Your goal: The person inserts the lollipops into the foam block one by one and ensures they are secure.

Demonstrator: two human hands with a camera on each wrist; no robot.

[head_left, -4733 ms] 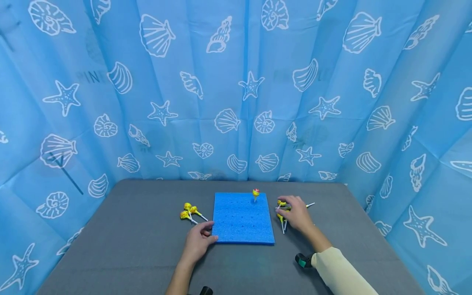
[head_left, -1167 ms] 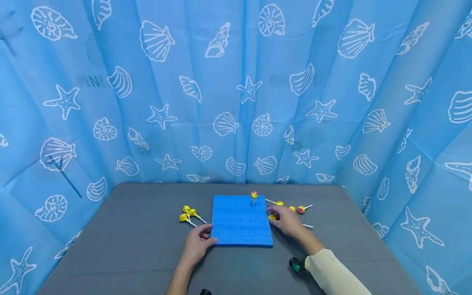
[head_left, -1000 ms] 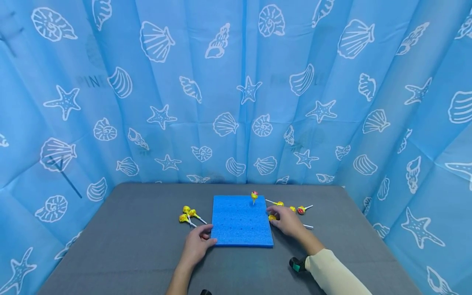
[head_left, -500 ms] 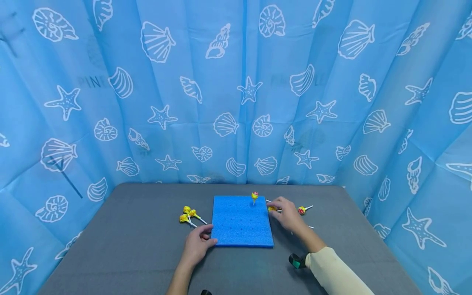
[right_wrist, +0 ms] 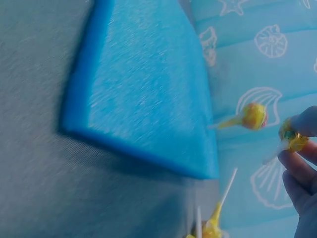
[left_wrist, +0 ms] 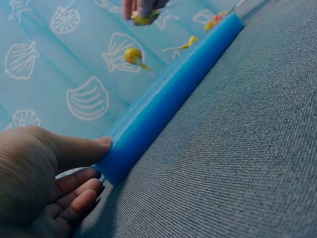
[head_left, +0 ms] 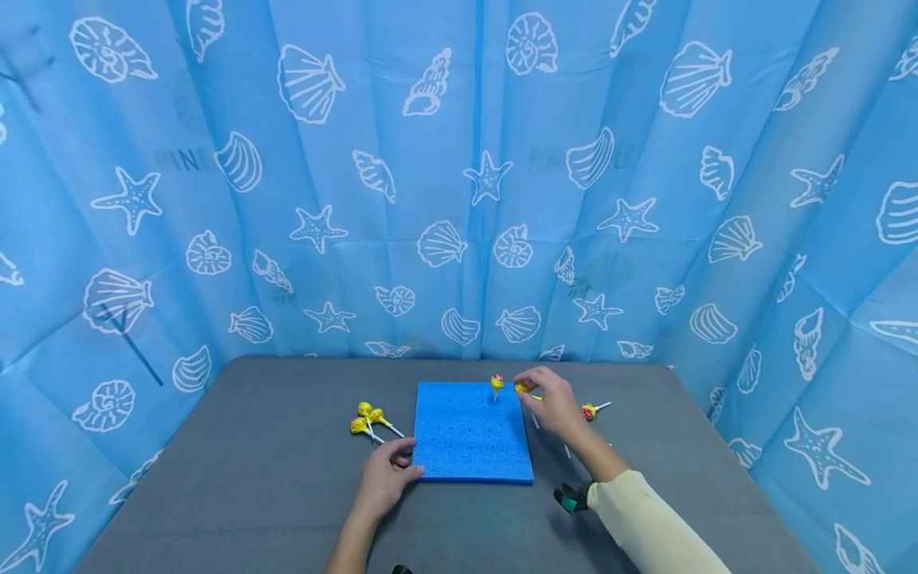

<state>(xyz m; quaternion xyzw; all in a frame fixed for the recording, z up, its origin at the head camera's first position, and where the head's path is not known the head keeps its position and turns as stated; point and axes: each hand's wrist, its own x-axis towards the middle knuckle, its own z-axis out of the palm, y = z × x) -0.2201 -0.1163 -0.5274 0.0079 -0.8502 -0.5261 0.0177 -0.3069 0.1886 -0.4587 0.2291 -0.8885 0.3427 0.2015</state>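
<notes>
A blue foam board (head_left: 469, 434) with rows of small holes lies on the table. Upright near its back right corner stands one yellow-wrapped lollipop (head_left: 496, 383). My left hand (head_left: 383, 478) holds the board's front left corner, thumb (left_wrist: 81, 150) at the upper edge and fingers bent by the side. By the board's right edge my right hand (head_left: 551, 402) pinches another yellow lollipop (right_wrist: 292, 139) by its wrapped head between thumb and fingers. Its white stick sticks out, and the hand covers part of it. In the right wrist view it hangs close to the standing lollipop.
Several yellow lollipops (head_left: 371, 414) lie in a small pile left of the board. More lie to its right, partly behind my right hand, with a red and yellow one (head_left: 590, 411) furthest out. A blue shell-patterned curtain (head_left: 459, 199) hangs behind the grey table (head_left: 251, 478).
My right hand has moved from the loose lollipops beside the board up and back towards its right rear, bringing a lollipop along. The left hand stays at the corner.
</notes>
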